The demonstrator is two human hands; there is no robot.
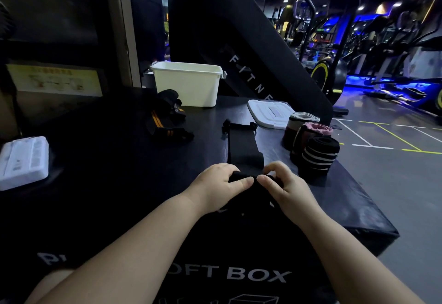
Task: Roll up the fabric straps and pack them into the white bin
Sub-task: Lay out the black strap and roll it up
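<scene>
The step in hand is the start of a roll. Both hands work at the near end of a black strap (244, 150) that lies flat on the dark padded surface (114, 165) and runs straight away from the person, its far end finishing in a narrow cross-piece. The left hand (222, 181) and the right hand (279, 181) sit side by side, thumbs almost touching, each with thumb and curled fingers pinching the folded near edge of the strap, where a small tight bundle seems to be forming. Most of the strap looks unrolled. To the right, near the edge of the surface, three finished rolls stand close together: a striped roll (319, 157) nearest, a pink-topped roll (313, 134) behind it and a pale-topped roll (302, 119) farthest. The white bin (189, 86) stands at the far side, well apart from the hands, with its lid (265, 113) lying flat to its right; what it holds cannot be seen from here. Loose black-and-orange straps (165, 122) lie in a heap just in front of the bin, apparently not yet rolled. A white tray-like object (22, 160) sits at the far left. The next move likely calls for turning the bundle forward along the strap with even pressure from both hands, so the layers stay square and tight.
</scene>
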